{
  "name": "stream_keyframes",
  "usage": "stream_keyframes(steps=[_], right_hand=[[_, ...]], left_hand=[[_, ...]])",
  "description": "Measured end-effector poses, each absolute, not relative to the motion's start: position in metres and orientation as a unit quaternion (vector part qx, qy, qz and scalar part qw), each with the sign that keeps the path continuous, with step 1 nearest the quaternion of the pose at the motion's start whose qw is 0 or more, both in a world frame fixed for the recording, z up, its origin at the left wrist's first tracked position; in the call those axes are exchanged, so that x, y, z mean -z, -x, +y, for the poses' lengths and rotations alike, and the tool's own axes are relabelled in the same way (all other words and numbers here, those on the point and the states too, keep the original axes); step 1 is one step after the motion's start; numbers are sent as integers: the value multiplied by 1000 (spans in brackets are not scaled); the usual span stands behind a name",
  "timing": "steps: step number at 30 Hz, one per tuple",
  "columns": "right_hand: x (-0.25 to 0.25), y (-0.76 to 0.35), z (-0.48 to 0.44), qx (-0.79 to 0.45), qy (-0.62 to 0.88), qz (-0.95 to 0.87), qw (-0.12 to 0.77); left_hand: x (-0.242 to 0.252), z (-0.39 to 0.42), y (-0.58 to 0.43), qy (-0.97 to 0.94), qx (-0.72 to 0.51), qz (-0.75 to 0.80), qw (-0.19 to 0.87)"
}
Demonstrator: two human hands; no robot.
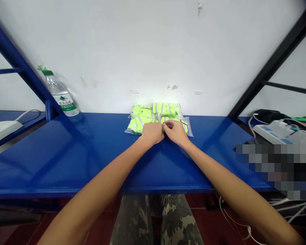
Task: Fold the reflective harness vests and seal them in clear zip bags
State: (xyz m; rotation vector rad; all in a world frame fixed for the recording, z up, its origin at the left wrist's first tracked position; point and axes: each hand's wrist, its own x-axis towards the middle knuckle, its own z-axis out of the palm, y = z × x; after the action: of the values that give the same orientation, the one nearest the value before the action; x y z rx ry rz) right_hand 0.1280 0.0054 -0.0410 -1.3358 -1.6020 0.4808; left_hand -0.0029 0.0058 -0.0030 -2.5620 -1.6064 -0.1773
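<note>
Several clear plastic bags (190,128) with folded neon-yellow cloth and grey reflective strips lie grouped on the blue table by the wall. One yellow bundle (165,109) is at the back right, another (142,110) at the back left. A front-left bundle (136,124) is partly covered by my left hand (153,132), which is closed like a fist. My right hand (177,132) overlaps the front-right bag, thumb and fingers pinched together close beside the left hand. Whatever sits between the fingers of either hand is hidden or too small to make out.
A large water bottle (63,97) with a green cap stands at the back left against the wall. Metal frame posts (275,58) rise at both sides. White power strips (272,134) and cables crowd the right, beside a pixelated patch. Another white device (7,131) is at far left.
</note>
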Motion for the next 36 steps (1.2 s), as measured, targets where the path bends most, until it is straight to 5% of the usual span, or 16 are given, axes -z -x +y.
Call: stream_keyframes(steps=[7, 17, 25, 36], right_hand=[[55, -131, 11, -368, 503, -578, 527], [48, -131, 5, -451, 502, -508, 535], [34, -132, 1, -589, 446, -371, 563], [25, -136, -10, -522, 394, -521, 549]], left_hand=[[7, 5, 11, 866, 66, -492, 64], [9, -1, 0, 845, 75, -530, 19], [6, -2, 10, 819, 243, -518, -32], [-11, -4, 14, 813, 248, -526, -12]])
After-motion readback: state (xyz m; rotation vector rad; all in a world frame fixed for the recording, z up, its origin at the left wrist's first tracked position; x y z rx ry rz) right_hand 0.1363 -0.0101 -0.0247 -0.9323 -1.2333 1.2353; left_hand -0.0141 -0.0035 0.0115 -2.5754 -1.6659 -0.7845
